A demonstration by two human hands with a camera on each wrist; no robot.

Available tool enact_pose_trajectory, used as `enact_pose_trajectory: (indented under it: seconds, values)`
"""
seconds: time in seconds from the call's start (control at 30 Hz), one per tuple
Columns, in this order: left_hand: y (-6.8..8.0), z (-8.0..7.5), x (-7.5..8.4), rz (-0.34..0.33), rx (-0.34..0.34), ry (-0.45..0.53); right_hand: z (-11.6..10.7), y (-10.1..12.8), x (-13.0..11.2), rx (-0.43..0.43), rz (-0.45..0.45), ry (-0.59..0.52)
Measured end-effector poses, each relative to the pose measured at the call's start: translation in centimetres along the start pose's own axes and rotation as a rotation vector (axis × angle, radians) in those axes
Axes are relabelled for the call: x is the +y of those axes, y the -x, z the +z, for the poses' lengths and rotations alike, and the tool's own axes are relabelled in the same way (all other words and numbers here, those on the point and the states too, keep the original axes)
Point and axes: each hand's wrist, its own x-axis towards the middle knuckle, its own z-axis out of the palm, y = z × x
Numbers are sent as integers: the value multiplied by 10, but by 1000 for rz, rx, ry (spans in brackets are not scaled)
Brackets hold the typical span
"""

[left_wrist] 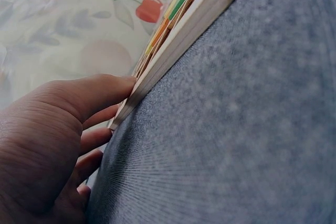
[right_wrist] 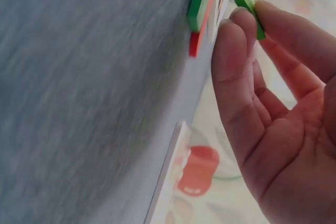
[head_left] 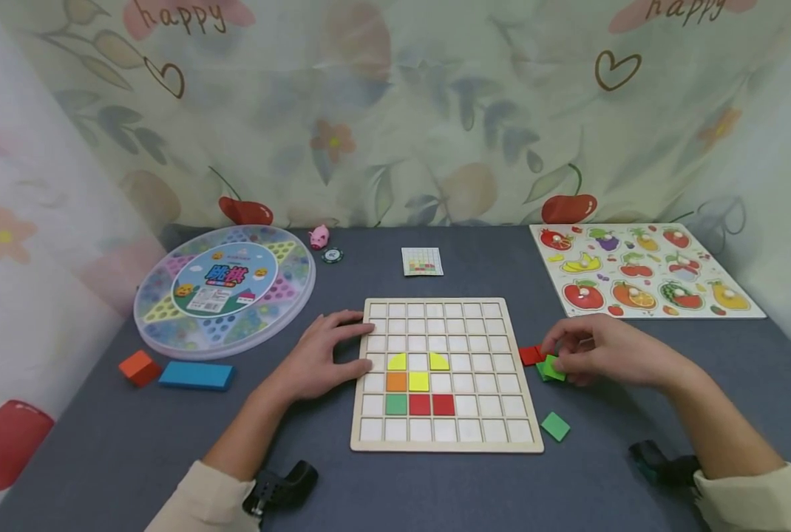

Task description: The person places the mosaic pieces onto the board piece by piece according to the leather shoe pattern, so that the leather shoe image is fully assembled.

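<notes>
A wooden grid board (head_left: 515, 436) lies in the middle of the grey table. Yellow, orange, green and red tiles (head_left: 419, 393) fill some of its squares. My left hand (head_left: 352, 343) rests flat on the board's left edge (left_wrist: 178, 40), and its fingers (left_wrist: 113, 85) touch that rim. Right of the board, my right hand (head_left: 558, 355) pinches a green tile (right_wrist: 247, 1) between thumb and fingers, just above the table. Beside it lie a red tile (head_left: 531, 355) and another green tile (right_wrist: 199, 3). One more green tile (head_left: 555, 426) lies nearer me.
A round checkers box (head_left: 225, 288) sits at the back left, with an orange block (head_left: 139, 367) and a blue block (head_left: 197, 375) before it. A pink pig (head_left: 318, 236), a small pattern card (head_left: 422, 261) and a fruit puzzle (head_left: 642, 270) lie at the back.
</notes>
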Motion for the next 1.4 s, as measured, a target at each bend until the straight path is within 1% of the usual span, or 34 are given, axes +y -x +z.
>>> enact_pose_trajectory:
  seconds: [0.17, 0.3, 0.43, 0.63, 1.0, 1.17, 1.4]
  values:
    - [0, 0, -1, 3, 3, 3, 4, -8, -18, -21, 0, -23]
    - [0, 0, -1, 10, 8, 2, 11, -17, -33, -58, 5, -65]
    - [-2, 0, -2, 28, 17, -2, 21, -27, -44, -97, -32, -78]
    - [-2, 1, -1, 22, 12, -5, 37, -42, -55, -147, -86, -51]
    - [-1, 1, -1, 17, 7, 4, 59, -60, -72, -271, -128, -19]
    - [-1, 1, -1, 12, 5, 5, 65, -64, -77, -280, -115, 13]
    - [0, 0, 0, 1, -2, 9, 69, -66, -84, -286, -71, 64]
